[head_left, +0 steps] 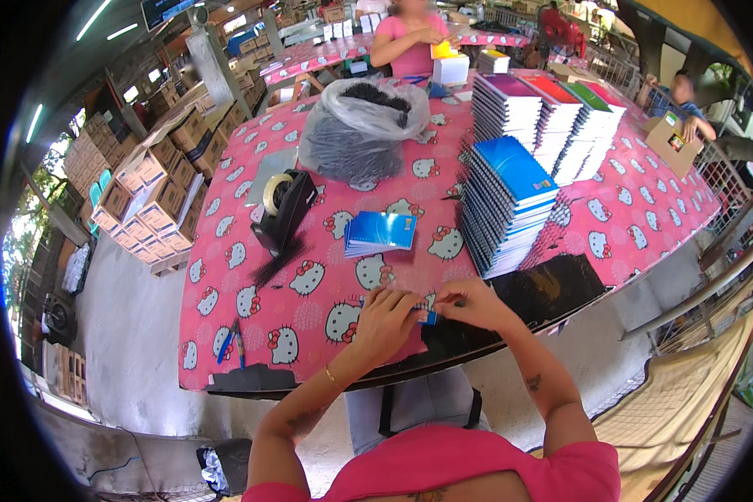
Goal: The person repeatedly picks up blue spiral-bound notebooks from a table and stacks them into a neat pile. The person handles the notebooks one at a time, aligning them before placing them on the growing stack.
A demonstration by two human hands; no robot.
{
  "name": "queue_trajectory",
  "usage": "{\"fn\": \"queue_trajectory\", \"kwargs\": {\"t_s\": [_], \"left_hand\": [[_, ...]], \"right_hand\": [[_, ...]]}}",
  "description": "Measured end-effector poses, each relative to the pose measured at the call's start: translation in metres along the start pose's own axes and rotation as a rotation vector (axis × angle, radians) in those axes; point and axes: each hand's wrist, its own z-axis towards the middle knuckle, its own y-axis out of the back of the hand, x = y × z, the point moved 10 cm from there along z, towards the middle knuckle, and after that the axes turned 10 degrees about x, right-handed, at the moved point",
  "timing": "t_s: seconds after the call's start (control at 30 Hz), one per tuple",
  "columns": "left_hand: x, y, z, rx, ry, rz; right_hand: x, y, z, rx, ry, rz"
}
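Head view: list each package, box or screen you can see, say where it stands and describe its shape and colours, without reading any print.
Cardboard boxes: stacked left of the table, brown with white labels.
Plastic bag: on the table's far side, clear, full of black pieces.
Open carton: far right, brown, held by a seated person.
Screen: top left, dark rectangle, hung high.

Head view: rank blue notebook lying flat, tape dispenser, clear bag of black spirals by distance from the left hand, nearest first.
From the left hand:
1. Blue notebook, flat on the cloth, just beyond the hand.
2. Tape dispenser, farther and to the left.
3. Clear bag of black spirals, farthest, mid-table.
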Motion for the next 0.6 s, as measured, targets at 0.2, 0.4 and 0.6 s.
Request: {"fn": "queue_trajectory", "kwargs": {"t_s": [0.2, 0.4, 0.6], "left_hand": [[-0.004, -0.003, 0.001, 0.109, 0.002, 0.11], [-0.033, 0.078, 0.064, -0.059, 0.194, -0.586], [-0.064, 0.128, 0.216, -0.107, -0.333, -0.438]], "right_hand": [[0.012, 0.004, -0.008, -0.33, -0.03, -0.419], [0.132, 0.032, -0.04, -0.669, 0.25, 0.052], [0.174, 0.154, -0.036, -0.653, 0.145, 0.072]]}}
